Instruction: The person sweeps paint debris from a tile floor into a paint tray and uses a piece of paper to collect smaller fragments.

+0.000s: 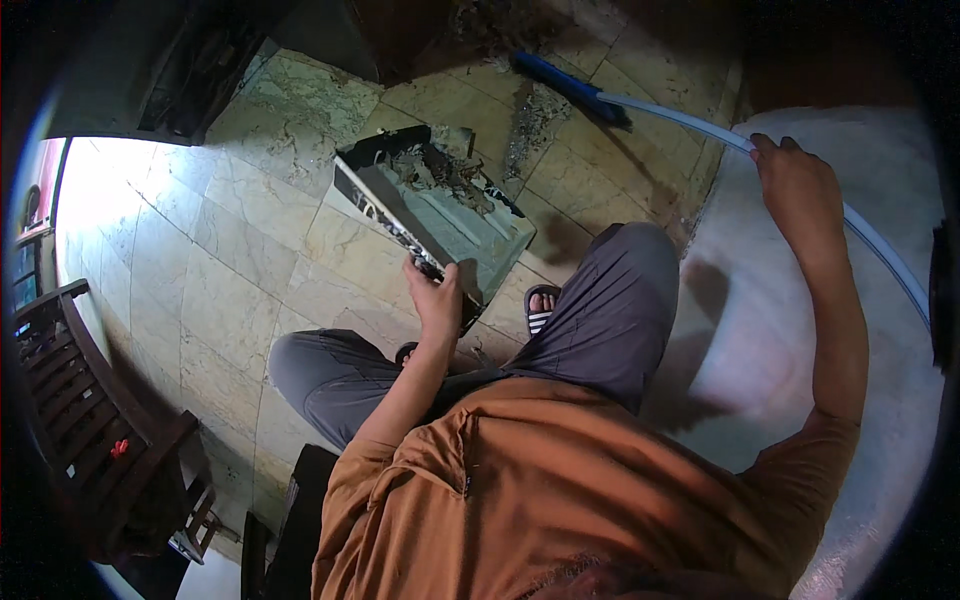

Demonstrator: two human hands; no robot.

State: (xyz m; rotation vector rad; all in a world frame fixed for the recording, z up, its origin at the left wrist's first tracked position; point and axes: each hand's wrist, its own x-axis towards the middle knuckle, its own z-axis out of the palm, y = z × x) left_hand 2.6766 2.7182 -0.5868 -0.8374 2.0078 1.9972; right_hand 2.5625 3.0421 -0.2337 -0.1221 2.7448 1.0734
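Note:
My left hand (pixel 435 299) grips the near left edge of a shallow open box (pixel 470 245), like a makeshift dustpan, with pale worn sides and a dark rim. Flaky grey and brown debris (pixel 430 172) lies heaped at its far end. Out to the right, my right hand (pixel 797 180) is closed around the long pale-blue handle of a broom (pixel 685 118). The broom's dark blue head (pixel 572 88) rests on the floor beyond the box, beside a strip of crumbly dirt (pixel 537 125).
Marble-patterned tiles (pixel 235 265) cover the floor, with more debris (pixel 490 25) at the far side. A whitish raised surface (pixel 760 330) runs along my right. On the left stands a dark slatted wooden bench (pixel 85 400). Dark furniture (pixel 170 75) fills the far left.

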